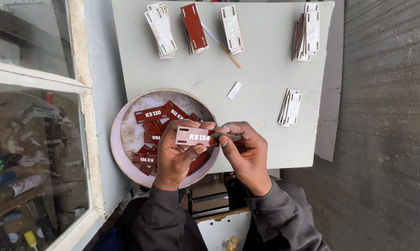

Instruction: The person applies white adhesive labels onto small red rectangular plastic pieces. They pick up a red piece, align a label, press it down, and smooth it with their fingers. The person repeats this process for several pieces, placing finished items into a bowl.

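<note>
My left hand point(175, 155) grips a small pale pink rectangular tag point(191, 136) with cut-out characters, held flat toward me. My right hand point(247, 151) pinches a thin grey blade-like strip point(226, 136) at the tag's right end. Both hands hover over the near right side of a round white bowl point(121, 139) that holds several dark red tags point(154, 114) of the same shape.
A grey board point(265, 74) carries four stacks of white and red tags along its far edge, a smaller stack point(290, 108) at the right, a thin wooden stick point(228, 51) and a white scrap point(234, 90). A glass pane and white frame point(86, 116) stand to the left.
</note>
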